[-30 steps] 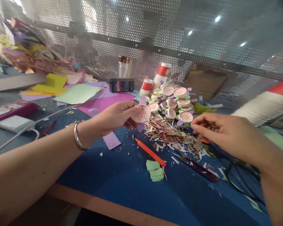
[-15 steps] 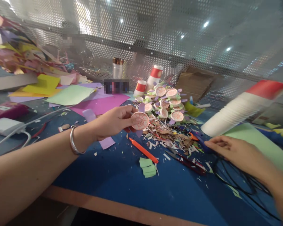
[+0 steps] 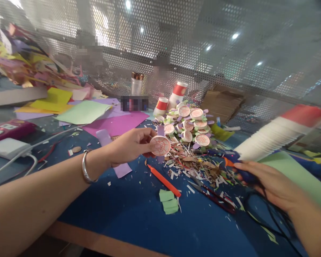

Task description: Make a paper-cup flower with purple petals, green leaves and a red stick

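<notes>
Head view: above the blue desk (image 3: 117, 210), two bare hands work apart, and the relation that matters lies between what they hold. Over on the right, the right hand (image 3: 270, 180) has its fingers wrapped around the handle of a blue glue gun (image 3: 231, 154); its long axis runs roughly across the view, nozzle pointing left. On the left, the left hand (image 3: 131, 145) pinches the edge of a round paper disc (image 3: 162, 145) between thumb and fingers, its red-lined face turned to the camera, purple tabs above and below. So the disc lies to the left of the nozzle, apart from it, with loose scraps beyond the gap.

Counted from the largest down: one desk; one long stack of white paper cups (image 3: 273, 137), tilted, at right; one batch of folded cardboard (image 3: 223, 103) behind; one cluster of decorated discs (image 3: 188, 124), at least seven faces showing, the overlap hiding the full number; two shorter red-and-white cup stacks (image 3: 178, 91); one pair of scissors (image 3: 216, 198), blades toward the upper left; one lidded jar (image 3: 137, 85); one orange marker (image 3: 164, 181); at least two overlapping green slips (image 3: 169, 205); and paper shreds (image 3: 192, 160) too many to count.
</notes>
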Available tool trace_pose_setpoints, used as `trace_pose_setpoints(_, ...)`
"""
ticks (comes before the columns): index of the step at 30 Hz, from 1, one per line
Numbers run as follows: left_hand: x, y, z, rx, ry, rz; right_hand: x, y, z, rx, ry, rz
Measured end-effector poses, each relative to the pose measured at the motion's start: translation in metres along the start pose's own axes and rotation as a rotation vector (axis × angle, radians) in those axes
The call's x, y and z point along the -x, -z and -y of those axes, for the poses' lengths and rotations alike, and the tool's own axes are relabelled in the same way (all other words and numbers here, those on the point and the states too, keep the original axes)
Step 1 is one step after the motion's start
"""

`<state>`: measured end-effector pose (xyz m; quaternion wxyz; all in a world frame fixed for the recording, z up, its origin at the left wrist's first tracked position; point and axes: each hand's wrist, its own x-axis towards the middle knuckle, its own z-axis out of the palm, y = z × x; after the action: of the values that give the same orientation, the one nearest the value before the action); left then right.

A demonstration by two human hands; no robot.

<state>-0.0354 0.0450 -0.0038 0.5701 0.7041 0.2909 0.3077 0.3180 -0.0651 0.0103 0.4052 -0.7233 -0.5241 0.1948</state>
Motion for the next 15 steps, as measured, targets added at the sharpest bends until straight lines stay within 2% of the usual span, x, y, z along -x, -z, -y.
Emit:
trace_pose_setpoints(4, 0.001, 0.0, -0.001, 0.019, 0.001, 0.014, -0.001, 0.009, 0.02, -0.221, -0.193, 0.085)
trace_pose_setpoints(9, 0.001, 0.0, -0.002, 0.055, 0.021, 0.08, 0.0, 0.006, 0.033, -0.673, -0.356, 0.255)
trace_pose_setpoints(13, 0.0, -0.001, 0.004, 0.106, 0.051, 0.12, 0.004, -0.01, 0.047, -0.686, -0.342, 0.282)
trace_pose_setpoints(15, 0.0, -0.002, 0.007, 0.129, 0.056, 0.125, 0.01, -0.021, 0.054, -0.64, -0.271, 0.369)
